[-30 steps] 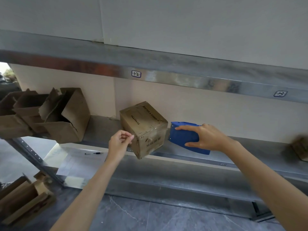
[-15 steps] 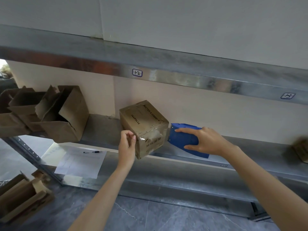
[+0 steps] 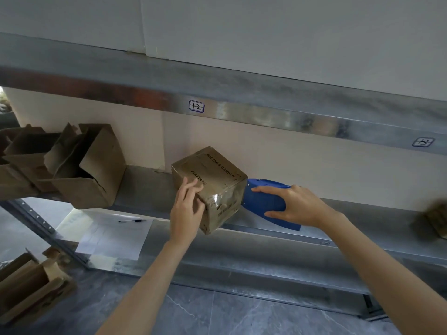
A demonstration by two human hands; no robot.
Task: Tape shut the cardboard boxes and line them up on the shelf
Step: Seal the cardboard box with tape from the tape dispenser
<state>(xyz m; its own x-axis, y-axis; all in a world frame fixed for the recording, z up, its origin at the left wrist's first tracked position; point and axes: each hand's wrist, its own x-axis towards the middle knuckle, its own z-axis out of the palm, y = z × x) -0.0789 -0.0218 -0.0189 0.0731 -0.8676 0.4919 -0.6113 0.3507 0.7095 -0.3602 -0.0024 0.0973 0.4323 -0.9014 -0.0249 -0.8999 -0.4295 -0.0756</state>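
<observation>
From my remote seat I see the closed cardboard box [image 3: 212,187] sitting on the metal shelf [image 3: 147,189], turned so one corner points at me and juts a little past the front edge. My left hand [image 3: 187,206] lies against the box's left face, fingers [image 3: 191,189] straight and flat on the cardboard, thumb near the front corner, so it presses rather than grasps. A glossy strip of clear tape [image 3: 225,198] wraps that corner onto the right face. My right hand [image 3: 297,205] is wrapped around the blue tape dispenser [image 3: 263,201], fingers over its top and thumb underneath, with the dispenser's nose up against the box's right face. Further left on the same shelf stand several open boxes [image 3: 92,175], flaps up and crumpled together. On the lower shelf a sheet of paper [image 3: 113,235] lies with a pen [image 3: 131,221] at its top edge. More cardboard [image 3: 31,284] sits on the floor at bottom left, and another box [image 3: 433,218], blurred, sits at the shelf's far right
</observation>
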